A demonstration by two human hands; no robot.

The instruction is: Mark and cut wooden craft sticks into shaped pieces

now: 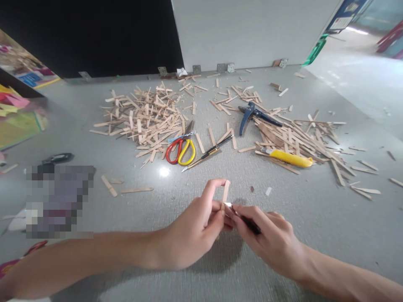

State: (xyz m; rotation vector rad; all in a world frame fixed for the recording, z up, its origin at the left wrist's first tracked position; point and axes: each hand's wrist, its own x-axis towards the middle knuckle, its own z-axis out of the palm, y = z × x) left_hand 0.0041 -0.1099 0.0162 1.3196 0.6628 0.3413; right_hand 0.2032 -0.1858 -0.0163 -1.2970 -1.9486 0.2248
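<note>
Grey, finely ribbed bench (283, 188) stretched before a matte black panel (94, 37) and a smooth pale one, metal hinges along their foot. Flat wooden slips lay in a tangled heap (147, 119) on the left and a looser spread (292, 136) on the right, near plastic-looped scissors (181, 147), one loop red, one yellow, and a ridged yellow cutter (291, 158). Above the bench, near its front, the left hand (197, 228) pinched a wooden stick (226, 191), thumb against fingers, index fingertip on its top end. Thin, narrow and pale tan, the stick stood nearly upright, long axis leaning slightly right at the top. The right hand (267, 235) gripped a dark-handled knife (252, 225), its bright blade meeting the wood beside the left thumb.
</note>
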